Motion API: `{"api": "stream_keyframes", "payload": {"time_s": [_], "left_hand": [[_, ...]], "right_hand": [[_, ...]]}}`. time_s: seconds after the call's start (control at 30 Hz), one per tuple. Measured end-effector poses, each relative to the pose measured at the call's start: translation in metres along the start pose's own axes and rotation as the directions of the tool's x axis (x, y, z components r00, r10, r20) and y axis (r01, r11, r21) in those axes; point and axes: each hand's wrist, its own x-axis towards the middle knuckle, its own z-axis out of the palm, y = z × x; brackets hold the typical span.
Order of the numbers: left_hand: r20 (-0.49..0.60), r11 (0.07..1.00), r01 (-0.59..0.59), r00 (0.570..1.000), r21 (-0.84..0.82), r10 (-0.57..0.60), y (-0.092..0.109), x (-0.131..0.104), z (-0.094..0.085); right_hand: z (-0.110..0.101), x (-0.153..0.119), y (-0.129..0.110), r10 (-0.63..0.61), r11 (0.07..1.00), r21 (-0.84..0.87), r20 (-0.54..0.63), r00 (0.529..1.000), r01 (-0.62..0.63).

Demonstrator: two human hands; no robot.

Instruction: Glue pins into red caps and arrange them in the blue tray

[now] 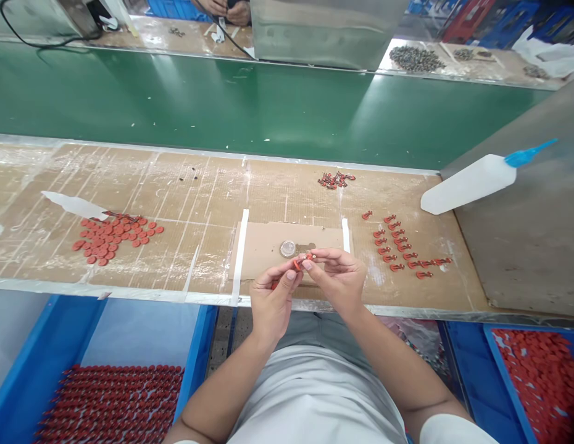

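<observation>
In front of my body, both hands meet over a cardboard sheet taped to the table. My left hand pinches a small red disc between thumb and fingers. More red shows inside its curled fingers, too covered to make out. Pressed against the disc from the other side, my right hand grips a small red part with a shiny metal tip. Whether the two pieces are joined I cannot tell. Just beyond my fingertips sits a small round clear dish beside a damp brown patch.
Loose red discs lie left; assembled red pieces stand in rows right. Dark slim parts lie behind. A white squeeze bottle leans by a metal box. Blue bins flank me. A green belt and another person's hands lie beyond.
</observation>
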Motion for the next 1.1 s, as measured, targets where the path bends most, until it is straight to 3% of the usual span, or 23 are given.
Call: {"api": "stream_keyframes", "payload": {"time_s": [0.27,0.57,0.87,1.1], "left_hand": [[0.044,0.982,0.158,0.987,-0.103,-0.154,-0.002,0.005,-0.005],[0.067,0.948,0.300,0.953,-0.106,-0.295,-0.007,0.010,-0.010],[0.149,0.943,0.317,0.942,-0.102,-0.300,-0.006,0.010,-0.008],[0.140,0.945,0.315,0.943,-0.092,-0.301,-0.006,0.006,-0.008]], "right_hand": [[-0.004,-0.002,-0.006,0.033,0.999,-0.025,0.075,0.997,-0.031],[-0.015,-0.003,-0.011,0.052,0.995,-0.094,0.139,0.989,-0.039],[-0.020,-0.004,-0.015,-0.050,0.990,-0.120,0.154,0.987,0.068],[-0.025,-0.006,-0.013,-0.027,0.998,-0.057,0.175,0.984,0.038]]}}
